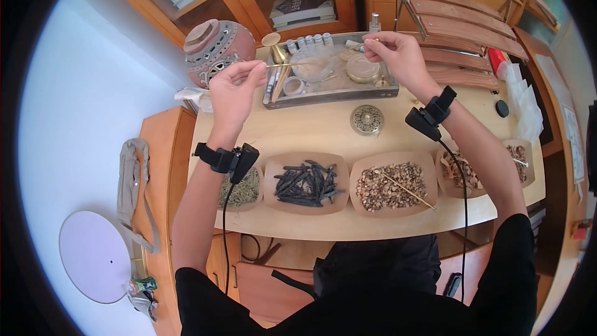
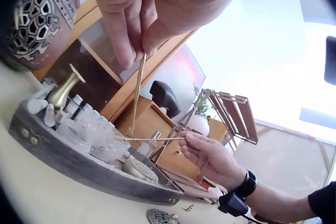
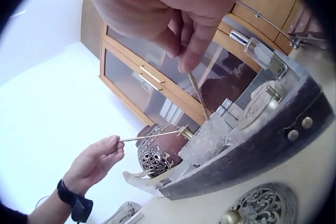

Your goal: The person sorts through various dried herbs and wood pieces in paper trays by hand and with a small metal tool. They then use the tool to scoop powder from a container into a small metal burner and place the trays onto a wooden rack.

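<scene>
My left hand [image 1: 235,96] pinches the end of a thin brass stick [image 2: 137,90] between thumb and fingertips. The right hand [image 1: 401,59] likewise pinches a second slender brass stick [image 3: 198,95]. Both sticks point inward over a clear glass bowl [image 1: 313,70], which stands in a grey wooden tray [image 1: 329,99]. In the left wrist view the two tips come close together above the bowl. Beside the bowl are a round brass box [image 1: 363,69] and a small jar [image 1: 293,86]. A brass vase [image 1: 274,46] and several small capped vials [image 1: 310,41] stand behind.
A pierced brass lid [image 1: 367,120] lies on the table before the tray. Along the front edge sit paper trays of dried herbs [image 1: 244,190], dark sticks [image 1: 306,185] and chopped pieces [image 1: 393,186]. A large reddish pot [image 1: 219,46] stands left, a folding wooden rack [image 1: 460,22] right.
</scene>
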`<state>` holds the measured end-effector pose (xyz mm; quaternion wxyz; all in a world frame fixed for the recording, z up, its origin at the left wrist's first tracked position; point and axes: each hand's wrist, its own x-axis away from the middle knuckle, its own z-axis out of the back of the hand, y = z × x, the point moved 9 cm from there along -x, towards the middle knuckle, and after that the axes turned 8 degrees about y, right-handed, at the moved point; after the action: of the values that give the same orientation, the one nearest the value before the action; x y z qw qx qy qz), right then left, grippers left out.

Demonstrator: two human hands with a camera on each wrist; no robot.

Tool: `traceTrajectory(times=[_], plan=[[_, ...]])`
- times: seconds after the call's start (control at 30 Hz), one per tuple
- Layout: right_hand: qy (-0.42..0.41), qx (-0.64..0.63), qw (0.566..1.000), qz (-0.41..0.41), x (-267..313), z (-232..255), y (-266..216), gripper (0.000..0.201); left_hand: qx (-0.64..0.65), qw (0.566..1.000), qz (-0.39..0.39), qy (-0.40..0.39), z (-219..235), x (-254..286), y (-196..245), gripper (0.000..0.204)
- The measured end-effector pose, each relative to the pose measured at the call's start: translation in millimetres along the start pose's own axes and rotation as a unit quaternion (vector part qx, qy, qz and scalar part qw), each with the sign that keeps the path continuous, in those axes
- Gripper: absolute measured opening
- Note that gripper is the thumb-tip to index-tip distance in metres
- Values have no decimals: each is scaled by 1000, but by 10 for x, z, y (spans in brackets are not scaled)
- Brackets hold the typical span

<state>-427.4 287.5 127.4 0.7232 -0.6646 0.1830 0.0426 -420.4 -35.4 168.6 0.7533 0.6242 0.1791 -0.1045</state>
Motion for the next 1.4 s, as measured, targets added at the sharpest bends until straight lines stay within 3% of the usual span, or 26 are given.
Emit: traceTrajectory(times=[0.27, 0.43, 0.63, 0.73, 0.97, 1.07, 1.13, 1.23, 1.4], plan=[[39, -16, 999, 22, -22, 85, -102, 24, -14, 999, 48, -1, 156, 14, -348, 16], [35, 5, 998, 50, 6, 24, -129, 24, -27, 999, -3, 32, 245, -73, -232, 15], [34, 27, 998, 51, -63, -113, -113, 24, -43, 999, -12, 12, 247, -62, -250, 14], [12, -27, 998, 58, -132, -288, -56, 23, -54, 998, -19, 17, 280, -83, -252, 15], [-85, -11, 996, 35, -85, -719, -17, 23, -64, 998, -21, 16, 313, -137, -224, 16], [-69, -12, 995, 75, 43, -672, -224, 22, -59, 998, -23, 25, 350, -137, -145, 17], [-22, 66, 993, 94, 98, -514, -336, 21, -63, 998, 3, 12, 346, -143, -149, 19], [-27, 145, 978, 148, 156, -409, -399, 22, -88, 996, -10, 5, 317, -159, -82, 19], [-21, 137, 977, 162, 166, -342, -295, 20, -107, 994, -19, -9, 206, -178, -51, 19]])
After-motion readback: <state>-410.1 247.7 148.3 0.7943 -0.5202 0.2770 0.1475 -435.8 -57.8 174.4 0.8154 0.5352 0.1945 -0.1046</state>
